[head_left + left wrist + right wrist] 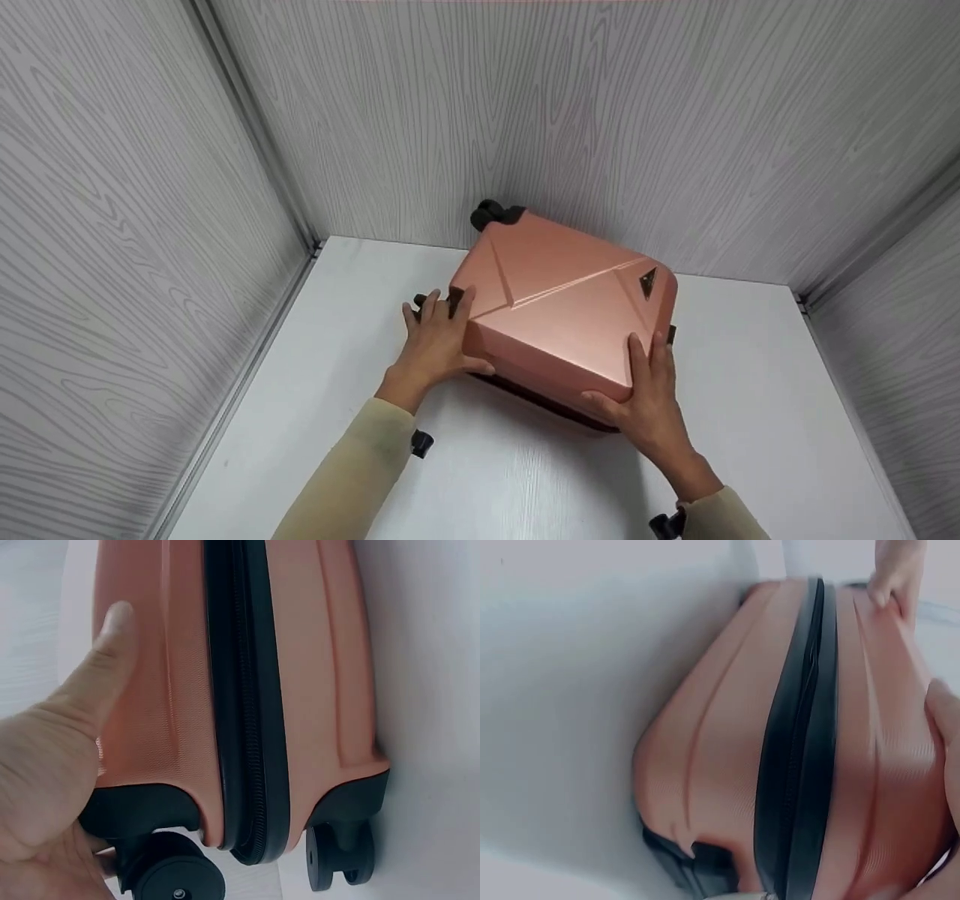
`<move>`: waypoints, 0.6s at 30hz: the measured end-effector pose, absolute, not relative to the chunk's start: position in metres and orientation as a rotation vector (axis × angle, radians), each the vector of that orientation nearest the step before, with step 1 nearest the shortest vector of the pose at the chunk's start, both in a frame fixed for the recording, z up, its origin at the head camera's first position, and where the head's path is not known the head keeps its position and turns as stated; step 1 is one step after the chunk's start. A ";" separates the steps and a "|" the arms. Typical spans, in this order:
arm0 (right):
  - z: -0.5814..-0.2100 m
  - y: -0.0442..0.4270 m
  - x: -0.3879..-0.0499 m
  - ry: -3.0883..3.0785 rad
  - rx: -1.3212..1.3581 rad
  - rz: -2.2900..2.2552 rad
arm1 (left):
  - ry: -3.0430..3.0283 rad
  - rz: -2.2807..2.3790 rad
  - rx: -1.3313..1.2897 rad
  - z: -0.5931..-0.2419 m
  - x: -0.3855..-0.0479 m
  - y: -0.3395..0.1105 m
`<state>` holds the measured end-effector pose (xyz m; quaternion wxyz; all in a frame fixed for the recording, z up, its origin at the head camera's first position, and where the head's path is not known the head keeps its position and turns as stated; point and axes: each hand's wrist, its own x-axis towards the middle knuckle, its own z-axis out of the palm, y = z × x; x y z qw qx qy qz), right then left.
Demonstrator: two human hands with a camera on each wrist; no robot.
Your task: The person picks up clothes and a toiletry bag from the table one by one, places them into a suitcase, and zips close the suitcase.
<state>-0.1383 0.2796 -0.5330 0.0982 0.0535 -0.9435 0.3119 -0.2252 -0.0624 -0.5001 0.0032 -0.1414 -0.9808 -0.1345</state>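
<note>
A pink hard-shell suitcase (555,300) lies flat on the white table, set at an angle, with a black zip band (247,712) round its middle. My left hand (439,341) grips its left near corner beside a black wheel (176,870), thumb along the side wall and fingers spread over the top face. At the right near corner, my right hand (652,401) holds the case with its thumb on the side and fingers on the top face. A small dark triangular badge (649,283) marks the top face. In the right wrist view, a black fitting (712,866) shows on one end.
Grey wood-grain panels, such as the back wall (570,112), enclose the table (735,390) at the back and both sides. The suitcase's far wheel (487,215) is close to the back wall. Small black devices (422,443) sit at the wrists.
</note>
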 end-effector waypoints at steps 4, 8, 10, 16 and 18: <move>-0.533 0.296 -0.154 -2.803 0.190 0.982 | -3.060 -0.371 -0.435 -0.502 -0.222 -0.058; -0.532 0.307 -0.162 -2.818 0.133 1.073 | -3.039 -0.373 -0.433 -0.504 -0.220 -0.052; -0.532 0.310 -0.165 -2.810 0.081 1.117 | -3.024 -0.390 -0.435 -0.506 -0.219 -0.049; -0.532 0.318 -0.177 -2.740 -0.019 1.192 | -2.956 -0.377 -0.458 -0.510 -0.219 -0.038; -0.533 0.320 -0.181 -2.738 -0.024 1.204 | -2.938 -0.363 -0.459 -0.512 -0.219 -0.036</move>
